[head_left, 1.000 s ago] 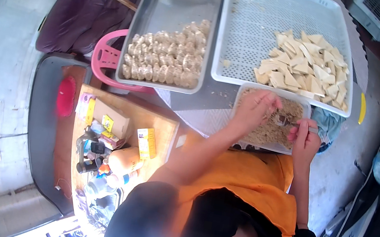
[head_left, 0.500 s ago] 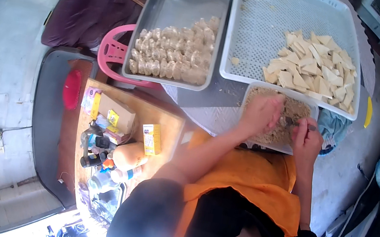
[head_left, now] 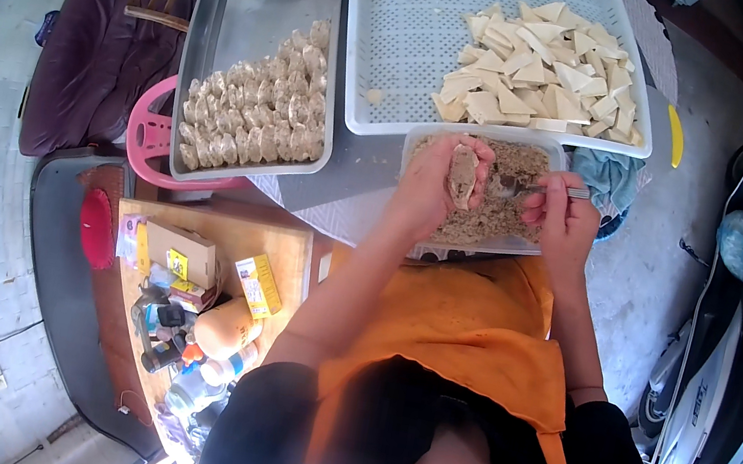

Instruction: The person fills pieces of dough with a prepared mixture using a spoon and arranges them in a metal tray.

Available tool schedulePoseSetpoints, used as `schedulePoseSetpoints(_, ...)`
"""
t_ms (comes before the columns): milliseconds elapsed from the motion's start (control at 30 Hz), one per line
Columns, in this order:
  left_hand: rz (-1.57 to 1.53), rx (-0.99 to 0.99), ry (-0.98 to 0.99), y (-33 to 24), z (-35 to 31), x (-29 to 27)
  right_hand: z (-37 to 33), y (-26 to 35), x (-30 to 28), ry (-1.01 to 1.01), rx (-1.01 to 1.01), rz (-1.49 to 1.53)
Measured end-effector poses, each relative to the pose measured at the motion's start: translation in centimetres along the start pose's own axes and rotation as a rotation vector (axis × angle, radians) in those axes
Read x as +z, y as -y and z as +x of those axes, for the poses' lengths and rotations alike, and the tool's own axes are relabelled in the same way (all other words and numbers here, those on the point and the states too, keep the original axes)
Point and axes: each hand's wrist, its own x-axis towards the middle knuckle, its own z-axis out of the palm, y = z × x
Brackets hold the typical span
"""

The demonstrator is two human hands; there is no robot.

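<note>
Left hand (head_left: 433,183) has rolled upward, fingers seemingly curled around stuffed piece (head_left: 463,178); right hand (head_left: 565,213) pinches spoon (head_left: 515,190).

printed yellow-and-white carton (head_left: 258,286), yellow label (head_left: 177,263) on a brown box (head_left: 194,247), dark lettering (head_left: 697,401) on a white panel (head_left: 715,367) at right

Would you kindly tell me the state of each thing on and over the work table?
Left hand: holding a stuffed piece
Stuffed piece: filling showing
Right hand: gripping the spoon
Spoon: held over the tub
Tub: open, containing crumbly filling
Metal tray: partly filled, pieces in rows
White tray: partly filled
Pale triangles: heaped loosely
Cloth: crumpled
</note>
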Motion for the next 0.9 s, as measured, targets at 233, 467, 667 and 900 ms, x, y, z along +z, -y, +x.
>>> schedulePoseSetpoints(233, 0.079, 0.057, 0.074, 1.1, 0.3, -2.3, 0.4, 0.9, -0.8, -0.106, -0.118, 0.139)
schedulePoseSetpoints(467, 0.081, 0.060, -0.081, 1.3, 0.4, -1.0, -0.3, 2.5, 1.1, -0.012, -0.016, 0.308)
schedulePoseSetpoints(667, 0.097, 0.071, -0.121, 1.0, 0.4, -1.1, -0.9, 3.1, 2.2, 0.054, -0.368, -0.080)
schedulePoseSetpoints(900, 0.033, 0.132, -0.094, 1.7, 0.9, -1.1, -0.4, 2.6, 2.1, 0.065, -0.062, 0.150)
